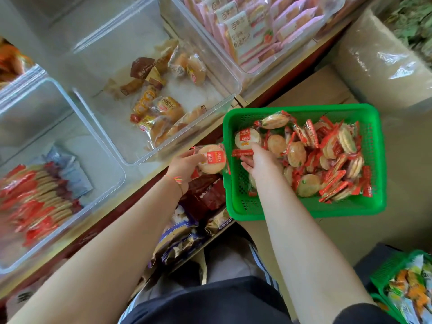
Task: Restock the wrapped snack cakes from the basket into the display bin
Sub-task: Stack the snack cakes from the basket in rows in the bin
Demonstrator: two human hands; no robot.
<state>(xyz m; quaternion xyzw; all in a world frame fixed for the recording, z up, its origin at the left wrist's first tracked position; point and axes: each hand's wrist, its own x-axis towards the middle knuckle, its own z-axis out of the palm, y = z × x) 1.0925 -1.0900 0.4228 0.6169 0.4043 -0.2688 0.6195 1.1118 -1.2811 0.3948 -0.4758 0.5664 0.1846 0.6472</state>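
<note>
A green plastic basket (pixel 301 209) at centre right holds several round snack cakes in clear wrappers with red ends (pixel 327 155). My left hand (pixel 184 167) grips a small stack of these cakes (pixel 211 160) just left of the basket's rim. My right hand (pixel 259 160) reaches into the basket's left part, fingers curled around a wrapped cake whose red end (pixel 242 152) shows above the thumb. At the far left, a clear display bin (pixel 102 160) holds rows of the same red-wrapped cakes (pixel 39 197).
A second clear bin (pixel 217 73) in the middle holds yellow and brown wrapped pastries. A bin of pink sandwich packs (pixel 257 31) sits at the top. Bagged snacks (pixel 187 232) lie on a lower shelf under the bins. Another green basket (pixel 402 284) of packets is at bottom right.
</note>
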